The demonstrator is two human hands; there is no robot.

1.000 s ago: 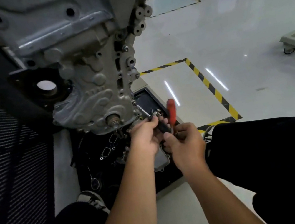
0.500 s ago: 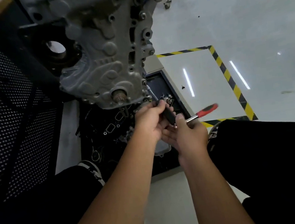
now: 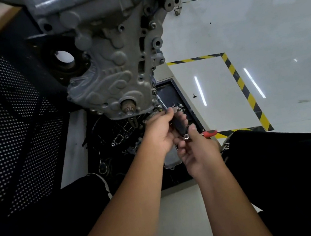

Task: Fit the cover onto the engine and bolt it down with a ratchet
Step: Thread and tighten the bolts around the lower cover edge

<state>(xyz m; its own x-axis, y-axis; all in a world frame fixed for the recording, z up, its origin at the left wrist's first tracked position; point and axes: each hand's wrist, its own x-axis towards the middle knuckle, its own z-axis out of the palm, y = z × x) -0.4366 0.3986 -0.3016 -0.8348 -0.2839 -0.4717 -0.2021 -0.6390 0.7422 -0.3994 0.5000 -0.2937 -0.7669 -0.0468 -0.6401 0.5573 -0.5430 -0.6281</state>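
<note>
Left hand (image 3: 163, 131) grips the extension bar (image 3: 178, 125) to steady it on a low cover (image 3: 107, 80) bolt; right hand (image 3: 197, 150) grips the ratchet (image 3: 209, 133) to swing it.

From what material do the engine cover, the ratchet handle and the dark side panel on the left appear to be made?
Engine cover: probably cast aluminium; dull grey, with a slightly rough surface and moulded ribs and bosses.
Ratchet handle: red grip, plastic or rubber by its look, on a shiny metal shank; it is too blurred to tell which.
Side panel: perforated sheet, likely black-painted metal, shown by its regular rows of small holes.
</note>
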